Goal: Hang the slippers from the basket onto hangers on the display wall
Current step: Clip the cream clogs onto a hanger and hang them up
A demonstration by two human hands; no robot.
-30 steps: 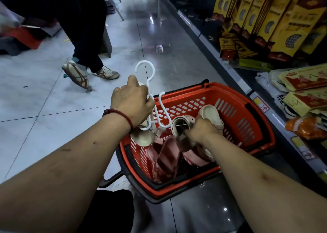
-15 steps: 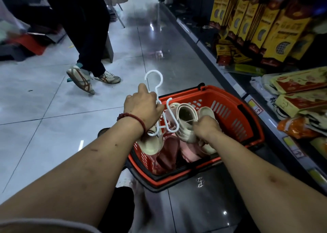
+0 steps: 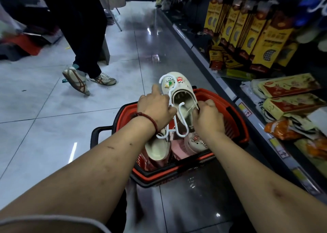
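A red basket (image 3: 235, 125) stands on the floor in front of me with pink slippers (image 3: 178, 148) inside. My left hand (image 3: 154, 109) grips a white plastic hanger (image 3: 176, 126); a cream slipper (image 3: 157, 148) hangs from the hanger's left arm. My right hand (image 3: 208, 117) holds a second cream slipper (image 3: 180, 94), with small charms on its toe, raised above the basket. The hanger's right hook sits at this slipper's opening. A pale pink slipper with charms (image 3: 195, 143) lies under my right wrist.
A person in dark trousers and striped sneakers (image 3: 76, 80) walks on the tiled floor to the left. Low shelves (image 3: 256, 126) on the right carry yellow boxes (image 3: 247, 31) and packets. Red and dark goods lie at the far left.
My right hand has lifted the cream slipper out of the basket, up to the hanger's right hook. The left hand rose with the hanger. The person's feet stepped further along.
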